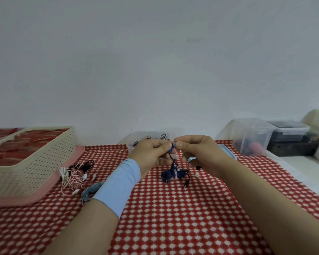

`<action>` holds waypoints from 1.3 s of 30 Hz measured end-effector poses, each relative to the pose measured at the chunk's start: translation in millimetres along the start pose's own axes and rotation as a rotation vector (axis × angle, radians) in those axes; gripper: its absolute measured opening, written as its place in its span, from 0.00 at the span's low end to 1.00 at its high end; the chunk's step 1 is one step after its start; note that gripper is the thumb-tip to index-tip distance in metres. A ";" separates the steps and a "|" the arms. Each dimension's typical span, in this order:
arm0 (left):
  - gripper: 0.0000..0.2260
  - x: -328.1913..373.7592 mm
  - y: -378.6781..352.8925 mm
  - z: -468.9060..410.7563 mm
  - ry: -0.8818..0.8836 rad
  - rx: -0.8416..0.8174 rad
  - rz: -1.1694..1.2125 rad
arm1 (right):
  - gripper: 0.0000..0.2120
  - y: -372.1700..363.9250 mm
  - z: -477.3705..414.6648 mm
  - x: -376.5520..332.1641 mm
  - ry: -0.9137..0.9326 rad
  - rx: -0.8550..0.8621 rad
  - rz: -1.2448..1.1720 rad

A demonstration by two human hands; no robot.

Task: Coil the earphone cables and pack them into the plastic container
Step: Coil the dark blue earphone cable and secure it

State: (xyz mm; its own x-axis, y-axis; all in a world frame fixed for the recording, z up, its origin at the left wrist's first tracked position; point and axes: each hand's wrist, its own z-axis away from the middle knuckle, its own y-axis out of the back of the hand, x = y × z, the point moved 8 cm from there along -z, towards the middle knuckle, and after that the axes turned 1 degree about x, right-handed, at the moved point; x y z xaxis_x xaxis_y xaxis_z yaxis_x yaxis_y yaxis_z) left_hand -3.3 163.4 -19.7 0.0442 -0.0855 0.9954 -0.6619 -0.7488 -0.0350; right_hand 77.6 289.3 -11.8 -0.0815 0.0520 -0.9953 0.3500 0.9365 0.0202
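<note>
Pinches, with left hand (151,153) and right hand (197,153) both curled tight, top of blue earphone cable (167,174), with its bundle trailing onto checked cloth (164,218). Leaves pink-white tangle (74,178) at left uncoiled. Finds few coils already inside plastic container (131,138) just behind; seemingly about midway

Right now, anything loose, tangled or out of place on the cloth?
Two things. A small white piece lies alone on the cloth right of the blue earphone cable; possibly a detached ear tip, too small to tell. The pink-and-white cables beside the beige basket are a loose tangle, not coiled.
</note>
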 end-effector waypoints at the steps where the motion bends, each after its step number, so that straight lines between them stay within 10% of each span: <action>1: 0.07 0.2 1.8 0.1 -0.007 0.011 -0.015 | 0.04 1.9 -0.3 -1.5 0.020 0.030 0.025; 12: 0.05 4.3 8.3 -0.2 -0.074 0.043 -0.206 | 0.03 0.5 0.5 -12.1 0.146 0.119 0.314; 39: 0.06 -0.6 3.0 0.2 -0.052 -0.014 -0.100 | 0.10 -0.3 3.6 -0.7 -0.095 -0.074 0.044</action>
State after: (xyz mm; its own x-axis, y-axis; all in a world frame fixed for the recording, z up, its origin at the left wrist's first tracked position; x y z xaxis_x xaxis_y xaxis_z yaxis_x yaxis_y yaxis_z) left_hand -5.1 161.1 -20.4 0.1497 -0.0452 0.9877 -0.6628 -0.7458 0.0663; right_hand 80.9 287.7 -11.4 0.0226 0.0641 -0.9977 0.2814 0.9572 0.0679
